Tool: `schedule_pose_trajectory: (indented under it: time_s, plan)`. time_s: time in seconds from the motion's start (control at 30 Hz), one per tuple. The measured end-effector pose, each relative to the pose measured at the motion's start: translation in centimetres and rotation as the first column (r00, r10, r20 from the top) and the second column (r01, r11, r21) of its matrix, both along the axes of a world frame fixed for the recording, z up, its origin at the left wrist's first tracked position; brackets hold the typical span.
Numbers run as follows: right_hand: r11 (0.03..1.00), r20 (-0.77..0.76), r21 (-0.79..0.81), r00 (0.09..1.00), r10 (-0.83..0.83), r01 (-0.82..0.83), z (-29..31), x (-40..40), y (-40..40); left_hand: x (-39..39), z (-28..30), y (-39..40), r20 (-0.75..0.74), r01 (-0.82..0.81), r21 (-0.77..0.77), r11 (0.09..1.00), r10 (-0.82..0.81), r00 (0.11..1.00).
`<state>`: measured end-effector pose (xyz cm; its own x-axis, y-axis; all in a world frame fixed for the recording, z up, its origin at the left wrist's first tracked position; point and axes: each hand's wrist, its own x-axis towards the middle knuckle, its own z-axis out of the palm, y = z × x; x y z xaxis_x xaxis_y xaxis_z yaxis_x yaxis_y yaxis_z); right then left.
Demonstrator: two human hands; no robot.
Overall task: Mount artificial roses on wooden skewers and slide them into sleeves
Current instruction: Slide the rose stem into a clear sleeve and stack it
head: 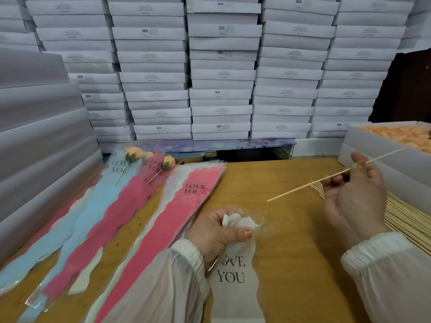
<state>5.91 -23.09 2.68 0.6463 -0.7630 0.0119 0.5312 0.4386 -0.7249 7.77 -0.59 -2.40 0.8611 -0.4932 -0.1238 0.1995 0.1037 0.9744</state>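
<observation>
**Two hands busy: skewer up, sleeve pinched**

One thin wooden skewer (335,174) is up off the worktop (291,229), pinched between thumb and fingertips of the right hand (354,197), slanting from near left to far right. That grip is closed on the stick. Just beside it, at the right edge, lies a loose pile of matching wooden skewers (405,220). Down at the near centre, the left hand (217,231) curls tight round the mouth of a white-and-clear plastic sleeve printed "LOVE YOU" (233,276), which lies flat toward the near edge. Over on the left, pink and blue wavy-edged sleeves (163,229) fan across the worktop, two of them already carrying peach artificial roses on sticks (134,153). Far right, an open white box of peach rose heads (401,136). Behind it all, stacked white cartons (221,73).
</observation>
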Motion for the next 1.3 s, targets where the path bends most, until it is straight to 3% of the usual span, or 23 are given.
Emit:
schedule_pose_trajectory:
  time_s: [0.3,0.63,0.83,1.0,1.3]
  plan:
    - [0.975,-0.042,-0.184,0.992,0.116,-0.122,-1.3,0.7,1.5,0.3,-0.2,0.0,0.023,-0.015,0.03,0.999,0.015,1.0]
    - [0.978,0.019,-0.133,0.986,0.166,-0.162,-1.1,0.4,1.8,0.4,-0.4,-0.1,0.008,-0.021,0.013,1.0,0.021,1.0]
    - [0.948,-0.028,-0.218,0.972,0.232,-0.233,-1.8,0.5,2.7,0.1,-0.5,-0.3,-0.004,-0.001,-0.046,0.999,0.001,1.0]
    - [0.889,-0.095,-0.329,0.948,0.305,-0.319,-2.3,0.4,3.7,-0.1,-0.5,-0.3,-0.01,-0.02,-0.045,0.999,0.02,1.0]
    - [0.684,-0.342,-0.489,0.84,0.421,-0.542,-3.4,0.3,5.6,-0.2,-0.3,-0.7,-0.027,-0.109,-0.072,0.991,0.107,0.994]
